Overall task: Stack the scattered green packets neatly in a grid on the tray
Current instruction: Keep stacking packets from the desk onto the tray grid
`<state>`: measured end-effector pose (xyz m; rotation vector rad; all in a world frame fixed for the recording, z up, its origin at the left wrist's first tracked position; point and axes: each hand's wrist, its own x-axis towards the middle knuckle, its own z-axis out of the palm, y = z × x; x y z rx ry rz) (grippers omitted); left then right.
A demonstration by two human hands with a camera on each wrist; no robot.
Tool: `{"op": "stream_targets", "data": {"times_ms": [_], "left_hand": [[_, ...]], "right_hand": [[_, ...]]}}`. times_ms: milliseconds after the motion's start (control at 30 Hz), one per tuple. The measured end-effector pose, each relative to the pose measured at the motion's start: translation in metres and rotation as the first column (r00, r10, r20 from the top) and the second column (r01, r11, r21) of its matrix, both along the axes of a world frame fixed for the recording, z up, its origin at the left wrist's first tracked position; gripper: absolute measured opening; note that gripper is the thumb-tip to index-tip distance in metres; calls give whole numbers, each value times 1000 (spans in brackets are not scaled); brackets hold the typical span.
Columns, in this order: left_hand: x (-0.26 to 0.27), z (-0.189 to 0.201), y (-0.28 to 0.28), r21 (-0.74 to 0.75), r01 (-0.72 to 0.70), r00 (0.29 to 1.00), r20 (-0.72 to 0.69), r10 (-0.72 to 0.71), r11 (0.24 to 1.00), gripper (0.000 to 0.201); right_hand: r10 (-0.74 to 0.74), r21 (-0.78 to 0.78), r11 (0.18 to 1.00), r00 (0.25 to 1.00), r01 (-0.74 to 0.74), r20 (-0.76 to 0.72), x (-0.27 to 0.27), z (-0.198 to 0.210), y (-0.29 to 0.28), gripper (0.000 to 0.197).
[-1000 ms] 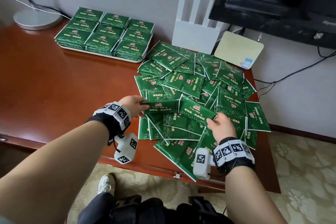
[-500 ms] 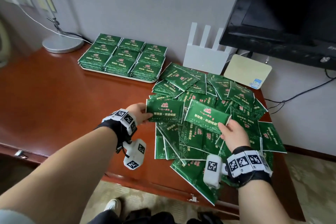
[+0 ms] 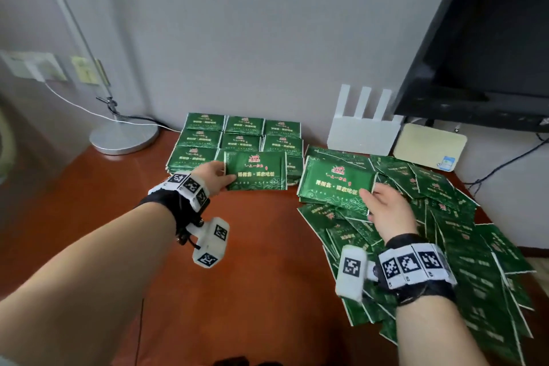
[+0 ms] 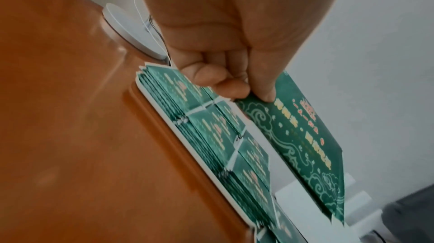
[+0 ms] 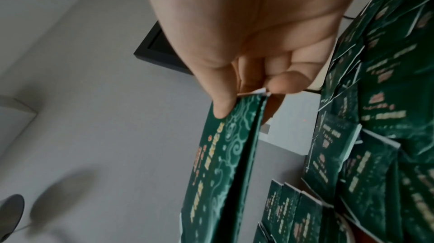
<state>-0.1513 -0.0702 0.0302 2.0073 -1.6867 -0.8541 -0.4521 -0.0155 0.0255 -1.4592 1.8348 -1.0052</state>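
The white tray [image 4: 187,147] stands at the back of the wooden table with stacks of green packets [image 3: 237,137] in a three-wide grid. My left hand [image 3: 227,178] pinches the left edge of one green packet [image 3: 255,171], held face up over the tray's front row; the left wrist view shows thumb and fingers [image 4: 249,93] clamped on that packet [image 4: 305,135]. My right hand [image 3: 368,196] pinches a second packet [image 3: 335,184] by its lower right corner, just right of the tray. The scattered pile [image 3: 445,217] covers the table's right side.
A lamp base [image 3: 124,137] with its cable sits left of the tray. A white router [image 3: 364,134] and a beige box [image 3: 429,145] lean on the wall behind the pile, under a black TV [image 3: 490,38]. Bare table [image 3: 252,261] lies between my arms.
Both hands lifted their packets off the pile and carried them left and back toward the tray. The left packet now hangs over the tray's front stacks.
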Motion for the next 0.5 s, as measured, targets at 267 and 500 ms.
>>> {"op": "stream_targets", "data": {"times_ms": [267, 500], "left_hand": [[121, 14, -45, 9, -28, 1000, -6, 28, 1000, 28], [168, 6, -95, 26, -89, 996, -17, 89, 996, 27]], "right_hand": [[-25, 31, 999, 1000, 25, 2, 104, 11, -50, 26], [23, 127, 992, 1000, -21, -13, 152, 7, -128, 29]]}}
